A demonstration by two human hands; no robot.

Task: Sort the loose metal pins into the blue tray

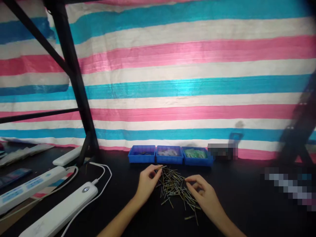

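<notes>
A loose pile of thin metal pins (pixel 175 188) lies on the dark table (pixel 242 204). My left hand (pixel 147 183) rests at the pile's left edge, its fingers pinched on one pin (pixel 161 168) that sticks out to the right. My right hand (pixel 202 195) hovers over the pile's right side with thumb and fingers curled together; whether anything is in them is hidden. Behind the pile stand three small blue trays (pixel 170 154) in a row.
White power strips (pixel 61 210) with cables lie at the left. A black metal frame (pixel 74 79) rises at the back left. A striped pink, blue and white tarp (pixel 187 82) hangs behind the table. Blurred patches cover spots at the right.
</notes>
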